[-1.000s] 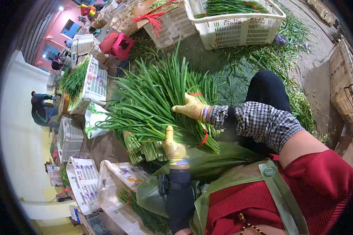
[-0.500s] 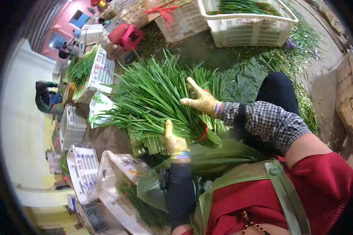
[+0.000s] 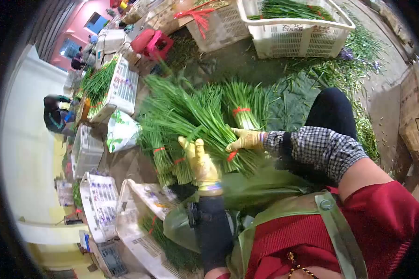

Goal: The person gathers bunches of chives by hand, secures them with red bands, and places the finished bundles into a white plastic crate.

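- Hands: apart, with the leafy green bundle (image 3: 207,124) between them.
- Right hand (image 3: 247,139): nearer the stem end, touching the bundle just beside its red tie (image 3: 232,155); firmness of grip cannot be told.
- Left hand (image 3: 205,167): fingers spread, just beside the bundle's left edge; contact cannot be confirmed.
- Bundle: in front of the person, long axis oblique; leaf tips point ahead and to the left, stem ends towards the green apron (image 3: 270,188).
- Other tied bundles (image 3: 163,162): to its left and beyond it.

Fisheye curvature, motion-blurred leaf tips (image 3: 163,87)
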Demonstrator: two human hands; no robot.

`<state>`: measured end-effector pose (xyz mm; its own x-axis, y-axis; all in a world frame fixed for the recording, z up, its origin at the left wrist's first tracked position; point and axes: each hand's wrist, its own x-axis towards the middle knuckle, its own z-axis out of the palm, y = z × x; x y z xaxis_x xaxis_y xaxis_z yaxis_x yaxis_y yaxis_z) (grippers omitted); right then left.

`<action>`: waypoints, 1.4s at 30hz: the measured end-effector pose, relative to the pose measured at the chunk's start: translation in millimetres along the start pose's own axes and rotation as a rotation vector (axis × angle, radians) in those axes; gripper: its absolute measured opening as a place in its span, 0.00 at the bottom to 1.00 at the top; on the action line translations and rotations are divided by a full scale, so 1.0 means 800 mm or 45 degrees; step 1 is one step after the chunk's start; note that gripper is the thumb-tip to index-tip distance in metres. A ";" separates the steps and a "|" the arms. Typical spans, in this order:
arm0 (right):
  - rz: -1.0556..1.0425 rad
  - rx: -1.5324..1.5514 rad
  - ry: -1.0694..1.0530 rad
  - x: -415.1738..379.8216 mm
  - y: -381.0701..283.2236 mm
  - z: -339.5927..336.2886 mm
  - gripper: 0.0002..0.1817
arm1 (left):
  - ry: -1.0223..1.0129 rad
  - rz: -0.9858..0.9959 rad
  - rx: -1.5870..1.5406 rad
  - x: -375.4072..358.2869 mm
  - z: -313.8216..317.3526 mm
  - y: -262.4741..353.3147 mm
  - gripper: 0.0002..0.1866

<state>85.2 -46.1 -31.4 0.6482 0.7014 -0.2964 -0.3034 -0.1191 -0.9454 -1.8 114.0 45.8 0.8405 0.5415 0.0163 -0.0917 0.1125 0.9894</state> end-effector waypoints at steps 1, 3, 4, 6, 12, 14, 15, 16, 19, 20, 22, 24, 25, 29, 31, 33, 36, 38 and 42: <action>0.021 0.293 -0.114 -0.033 -0.050 0.005 0.61 | 0.000 0.119 0.117 -0.002 0.007 0.010 0.35; 0.055 0.397 0.024 -0.017 -0.044 0.002 0.54 | -0.053 0.337 0.099 -0.007 0.012 0.025 0.36; 0.159 0.407 0.186 -0.037 -0.065 0.002 0.44 | -0.065 0.348 0.150 -0.006 0.004 0.023 0.36; -0.077 0.225 0.075 -0.029 -0.060 -0.020 0.38 | -0.015 0.227 0.107 0.003 -0.010 0.005 0.23; -0.280 0.215 -0.049 -0.049 -0.113 -0.025 0.35 | -0.130 -0.334 0.392 0.009 -0.021 -0.007 0.26; -0.332 0.253 -0.245 -0.052 -0.115 -0.025 0.39 | -0.119 -0.344 -0.150 0.005 -0.015 -0.014 0.30; -0.404 0.261 -0.370 -0.034 -0.096 -0.025 0.40 | -0.168 -0.364 -0.481 0.006 -0.011 -0.009 0.32; -0.409 0.282 -0.439 -0.034 -0.091 -0.020 0.39 | -0.291 -0.425 -0.574 -0.006 -0.008 0.022 0.35; -0.364 0.048 -0.568 -0.030 -0.079 -0.007 0.39 | -0.149 -0.466 -0.738 -0.005 -0.005 0.029 0.34; -0.377 -0.083 -0.567 -0.026 -0.078 -0.006 0.43 | -0.138 -0.432 -0.892 -0.010 0.000 0.030 0.32; -0.425 -0.240 -0.450 -0.023 -0.082 0.000 0.51 | -0.142 -0.481 -0.876 -0.004 -0.007 0.019 0.33; -0.443 -0.504 -0.099 -0.018 -0.081 -0.002 0.59 | -0.171 -0.554 -0.980 -0.003 -0.012 0.011 0.32; -0.272 -0.398 -0.108 -0.034 -0.113 0.003 0.61 | -0.200 -0.559 -0.999 -0.003 -0.009 0.012 0.31; -0.742 -0.387 0.124 -0.031 -0.120 0.017 0.71 | 0.013 -0.492 -0.820 -0.007 0.005 -0.018 0.25; -0.568 -0.538 0.305 -0.042 -0.133 0.030 0.73 | 0.001 -0.573 -0.649 -0.027 0.020 0.003 0.22; -0.495 -0.529 0.381 -0.043 -0.127 0.028 0.69 | -0.058 -0.566 -0.621 -0.029 0.023 -0.007 0.22; -0.249 -0.343 0.448 -0.029 -0.115 0.013 0.53 | -0.041 -0.489 -0.712 -0.026 0.021 -0.011 0.24; -0.287 -0.055 0.405 -0.014 -0.100 0.005 0.39 | -0.128 -0.459 -0.768 -0.018 0.010 -0.018 0.27; -0.144 0.487 0.303 -0.035 -0.119 0.004 0.29 | -0.093 -0.474 -0.687 -0.010 0.001 -0.027 0.27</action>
<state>93.7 -52.6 67.1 0.8206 0.5092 -0.2593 -0.4285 0.2480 -0.8689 -6.2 106.6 24.7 0.9003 0.3299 -0.2840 -0.0268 0.6933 0.7202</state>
